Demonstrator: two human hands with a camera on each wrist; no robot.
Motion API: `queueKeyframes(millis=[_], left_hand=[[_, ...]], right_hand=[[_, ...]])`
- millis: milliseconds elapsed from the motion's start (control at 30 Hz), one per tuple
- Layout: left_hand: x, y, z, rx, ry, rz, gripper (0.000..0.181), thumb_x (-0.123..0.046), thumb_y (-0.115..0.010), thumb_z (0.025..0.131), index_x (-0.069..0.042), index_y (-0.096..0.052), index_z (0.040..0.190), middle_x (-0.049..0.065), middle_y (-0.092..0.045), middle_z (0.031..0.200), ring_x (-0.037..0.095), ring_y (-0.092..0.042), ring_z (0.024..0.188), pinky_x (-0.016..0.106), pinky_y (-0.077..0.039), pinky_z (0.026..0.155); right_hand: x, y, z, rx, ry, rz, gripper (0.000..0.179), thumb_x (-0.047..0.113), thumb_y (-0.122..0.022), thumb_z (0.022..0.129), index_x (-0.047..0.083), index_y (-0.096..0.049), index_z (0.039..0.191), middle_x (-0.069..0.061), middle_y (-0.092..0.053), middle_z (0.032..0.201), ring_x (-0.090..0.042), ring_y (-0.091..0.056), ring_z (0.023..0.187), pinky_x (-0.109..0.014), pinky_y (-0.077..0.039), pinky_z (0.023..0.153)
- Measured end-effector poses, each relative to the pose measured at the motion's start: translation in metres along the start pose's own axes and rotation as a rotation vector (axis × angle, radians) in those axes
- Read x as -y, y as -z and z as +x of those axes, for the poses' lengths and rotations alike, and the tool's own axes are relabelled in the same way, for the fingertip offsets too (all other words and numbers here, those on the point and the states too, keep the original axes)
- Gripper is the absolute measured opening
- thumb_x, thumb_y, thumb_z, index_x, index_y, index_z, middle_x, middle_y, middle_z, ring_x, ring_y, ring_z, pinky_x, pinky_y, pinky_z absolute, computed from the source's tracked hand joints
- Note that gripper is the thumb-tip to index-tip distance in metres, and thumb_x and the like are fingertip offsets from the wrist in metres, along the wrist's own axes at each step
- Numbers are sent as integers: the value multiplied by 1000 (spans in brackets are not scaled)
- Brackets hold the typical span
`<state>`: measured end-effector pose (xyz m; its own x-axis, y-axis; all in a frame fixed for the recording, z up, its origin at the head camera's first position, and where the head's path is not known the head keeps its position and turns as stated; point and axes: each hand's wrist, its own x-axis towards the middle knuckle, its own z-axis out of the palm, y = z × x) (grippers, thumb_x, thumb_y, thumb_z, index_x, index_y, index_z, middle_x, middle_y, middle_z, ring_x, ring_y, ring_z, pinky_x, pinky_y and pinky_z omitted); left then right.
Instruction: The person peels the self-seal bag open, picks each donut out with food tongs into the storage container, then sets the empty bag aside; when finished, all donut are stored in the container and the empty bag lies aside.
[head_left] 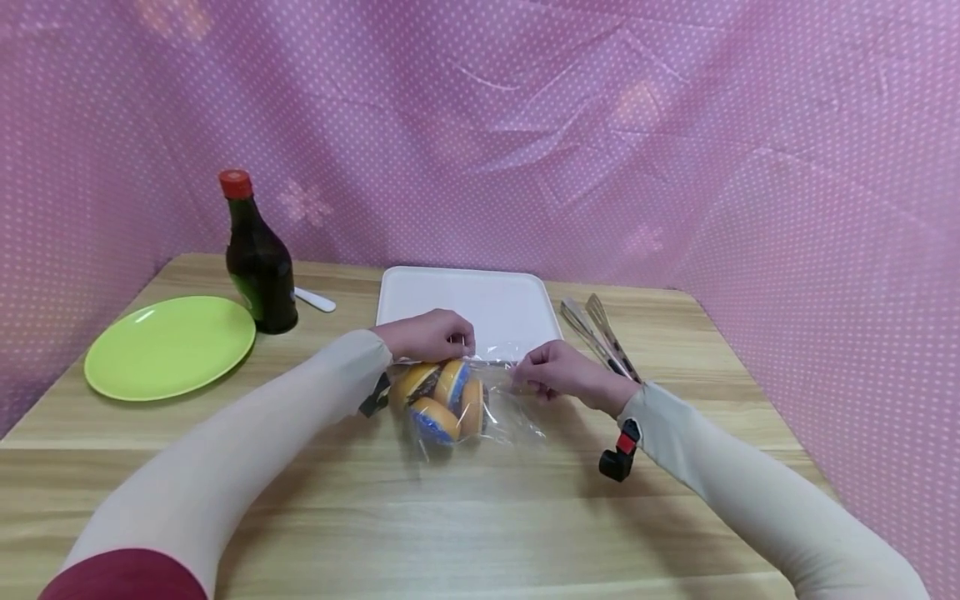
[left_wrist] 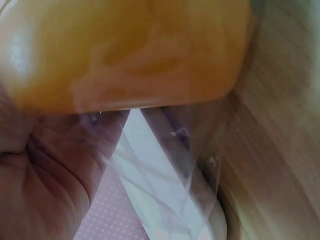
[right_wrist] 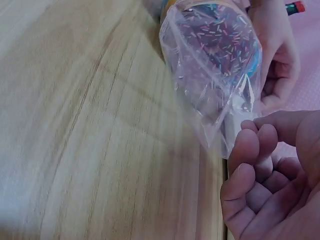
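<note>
A clear plastic bag point(head_left: 513, 421) with several doughnuts point(head_left: 435, 419) inside is at the middle of the table. My left hand point(head_left: 435, 333) pinches its upper edge, just above the doughnuts. At the bag's right end, my right hand point(head_left: 566, 372) pinches the plastic between thumb and fingers. The right wrist view shows a doughnut with coloured sprinkles point(right_wrist: 212, 37) through the film, and the bag narrowing toward the right fingertips point(right_wrist: 245, 145). Close up in the left wrist view, an orange-brown doughnut point(left_wrist: 130, 55) covers part of the left hand point(left_wrist: 50, 175); its fingertips are hidden there.
Behind the bag lies a white tray point(head_left: 465, 304), with metal tongs point(head_left: 609, 333) to its right, near my right wrist. On the left are a green plate point(head_left: 172, 346), a dark bottle point(head_left: 258, 258) with a red cap, and a white handle point(head_left: 315, 300). A pink dotted cloth point(head_left: 480, 150) hangs behind.
</note>
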<state>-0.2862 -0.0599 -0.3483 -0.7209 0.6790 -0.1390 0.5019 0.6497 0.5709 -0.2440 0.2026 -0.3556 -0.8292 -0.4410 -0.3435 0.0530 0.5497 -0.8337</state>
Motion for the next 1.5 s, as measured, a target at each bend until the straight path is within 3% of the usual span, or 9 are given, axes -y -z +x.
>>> queueKeyframes(millis=[233, 433, 567, 867, 1067, 1200, 1400, 1500], left_hand=[[3, 0, 1, -5, -25, -11, 14, -9, -60, 102, -7, -73, 99, 4, -70, 92, 13, -60, 84, 27, -51, 83], [3, 0, 0, -6, -19, -21, 14, -7, -60, 101, -7, -74, 99, 5, -70, 92, 13, -60, 84, 26, -51, 83], [4, 0, 0, -7, -18, -14, 14, -6, -60, 101, -8, -74, 99, 5, -71, 93, 13, -60, 84, 26, -52, 82], [9, -1, -1, -9, -17, -32, 13, -9, -61, 102, -7, -74, 101, 4, -69, 90, 12, -60, 80, 24, -51, 78], [6, 0, -2, -27, -9, -7, 14, -13, -61, 104, -7, -74, 101, 5, -70, 93, 14, -60, 86, 28, -52, 85], [5, 0, -2, -35, 2, 0, 15, -13, -61, 104, -7, -74, 101, 6, -71, 96, 15, -60, 88, 30, -52, 88], [7, 0, -2, -36, -2, -1, 15, -14, -61, 104, -7, -74, 101, 5, -71, 96, 15, -59, 88, 30, -52, 88], [7, 0, -2, -36, -6, 1, 14, -13, -61, 104, -8, -74, 99, 5, -71, 95, 14, -59, 87, 30, -52, 87]], right_hand=[[1, 6, -4, 31, 18, -6, 20, 13, -61, 102, -1, -71, 91, 1, -61, 72, -9, -53, 64, -22, -49, 60], [-2, 12, -7, 66, 15, -24, 30, 14, -61, 103, 9, -56, 74, 3, -50, 66, -11, -53, 64, -24, -47, 62], [-5, 19, -12, 83, 15, -33, 31, 15, -62, 103, 10, -54, 73, 3, -48, 66, -12, -54, 65, -25, -48, 63], [-15, 29, -17, 139, 38, 7, 24, 16, -56, 107, 1, -59, 88, 2, -48, 70, -13, -57, 65, -27, -48, 65], [-15, 25, -18, 93, 23, 46, 33, 24, -53, 108, -8, -62, 103, 3, -53, 72, -12, -56, 66, -27, -49, 64], [-14, 19, -16, 64, 1, 81, 43, 33, -53, 109, -7, -64, 99, 2, -52, 71, -14, -55, 66, -29, -50, 64], [-11, 7, -17, 61, -7, 46, 33, 28, -59, 106, 6, -59, 80, 2, -48, 67, -14, -52, 65, -28, -48, 64], [-8, 1, -18, 67, 9, 38, 29, 24, -63, 103, 10, -59, 79, 3, -46, 66, -13, -50, 66, -28, -47, 63]])
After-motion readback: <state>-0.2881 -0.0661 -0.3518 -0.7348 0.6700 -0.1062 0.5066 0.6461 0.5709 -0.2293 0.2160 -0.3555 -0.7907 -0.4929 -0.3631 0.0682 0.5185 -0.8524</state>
